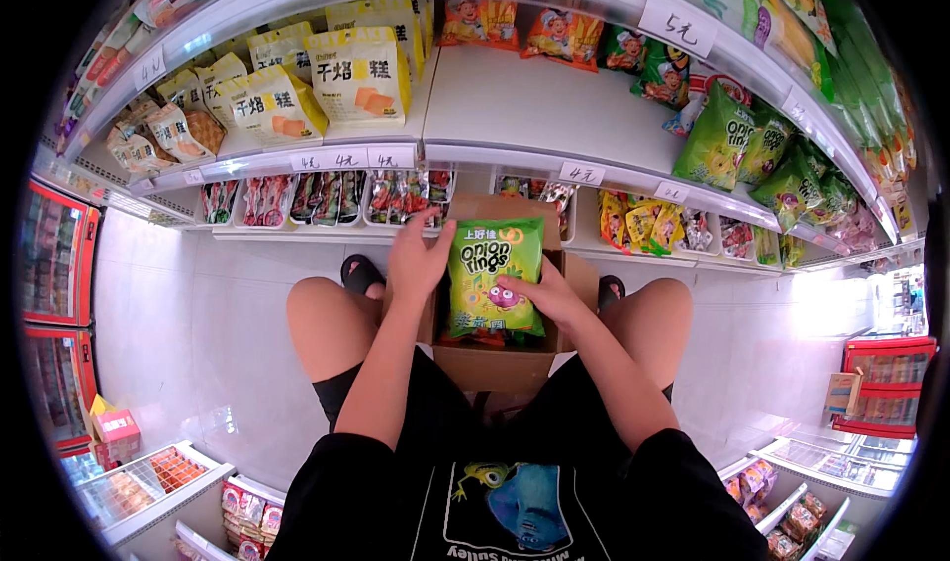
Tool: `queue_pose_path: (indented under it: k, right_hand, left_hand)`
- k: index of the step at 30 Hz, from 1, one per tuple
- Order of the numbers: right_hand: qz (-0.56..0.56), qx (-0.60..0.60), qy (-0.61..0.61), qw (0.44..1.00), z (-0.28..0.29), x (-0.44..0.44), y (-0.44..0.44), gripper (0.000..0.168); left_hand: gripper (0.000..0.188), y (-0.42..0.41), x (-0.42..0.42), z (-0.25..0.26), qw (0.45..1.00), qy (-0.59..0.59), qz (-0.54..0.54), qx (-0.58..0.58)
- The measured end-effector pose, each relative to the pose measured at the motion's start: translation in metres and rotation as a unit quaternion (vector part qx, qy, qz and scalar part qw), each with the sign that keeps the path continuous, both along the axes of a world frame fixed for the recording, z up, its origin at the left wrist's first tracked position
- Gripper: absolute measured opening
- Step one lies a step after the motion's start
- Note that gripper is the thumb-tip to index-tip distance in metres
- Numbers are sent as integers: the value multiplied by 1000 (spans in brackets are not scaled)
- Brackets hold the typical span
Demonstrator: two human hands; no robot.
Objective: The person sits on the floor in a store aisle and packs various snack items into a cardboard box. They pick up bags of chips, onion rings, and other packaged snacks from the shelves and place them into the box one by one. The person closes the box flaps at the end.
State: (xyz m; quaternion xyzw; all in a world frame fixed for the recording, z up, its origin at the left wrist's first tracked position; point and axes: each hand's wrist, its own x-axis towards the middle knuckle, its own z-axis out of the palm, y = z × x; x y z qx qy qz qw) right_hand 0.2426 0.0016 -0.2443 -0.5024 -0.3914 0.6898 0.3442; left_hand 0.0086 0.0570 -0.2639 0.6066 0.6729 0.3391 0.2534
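Observation:
A puffed green snack bag (496, 279) with pictured rings and a purple onion character is over an open cardboard box (482, 368). My right hand (558, 294) grips the bag's right side, its thumb across the front. At the upper left edge of the bag is my left hand (421, 255), fingers apart and thumb close against the edge. Orange-red packaging shows under the bag's lower end; the rest of the box's contents is hidden. The box sits between my bent knees, in front of the shelves.
Ahead, a white shelf (534, 108) holds yellow-white cake bags (360, 79), orange snack bags (481, 23) and similar green bags (716, 138). Below are trays of small packets (326, 197). Red-framed coolers (59, 257) stand left; low display shelves (794, 516) are behind me.

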Motion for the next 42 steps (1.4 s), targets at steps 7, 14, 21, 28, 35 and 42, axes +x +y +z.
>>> queue_pose_path:
  k: [7, 14, 21, 28, 35, 42]
  right_hand:
    - [84, -58, -23, 994, -23, -2, -6, 59]
    - [81, -142, 47, 985, -82, -9, -12, 62]
    - [90, -206, -34, 974, -72, -17, -17, 64]
    - [97, -277, -97, 951, -88, -6, -7, 77]
    - [126, -142, -169, 967, -109, -9, -13, 86]
    - [320, -63, -532, 782, -50, -15, 7, 113]
  left_hand:
    - [49, -1, -12, -20, 972, -6, -57, -228]
    - [50, -8, -10, -38, 969, 146, -133, -146]
    - [61, -12, -5, -30, 964, 170, -152, -139]
    - [105, -20, -7, -28, 948, 172, -224, -147]
    - [124, -25, 1, -33, 945, 184, -226, -148]
    - [135, -31, 8, -20, 917, 269, -227, -189]
